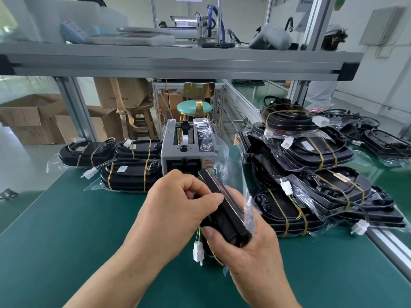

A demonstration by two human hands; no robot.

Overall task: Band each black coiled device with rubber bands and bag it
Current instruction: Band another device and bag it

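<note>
A black device [224,215] stands on edge above the green mat, tilted, held between both hands. My left hand [178,210] grips its upper left side with curled fingers. My right hand [249,247] cups its lower end from below, thumb on the near face. A clear plastic bag [233,174] covers the device's far upper part and hangs loose on its right side. A yellow rubber band [216,257] shows under the device's lower end. Its thin wires end in a white connector [198,252] that dangles below.
A grey tape dispenser [189,145] stands just behind the hands. Three bagged, banded devices [131,174] lie at the left back. A tall pile of bagged devices [311,174] fills the right side. An aluminium rail [391,243] edges the green mat [66,218].
</note>
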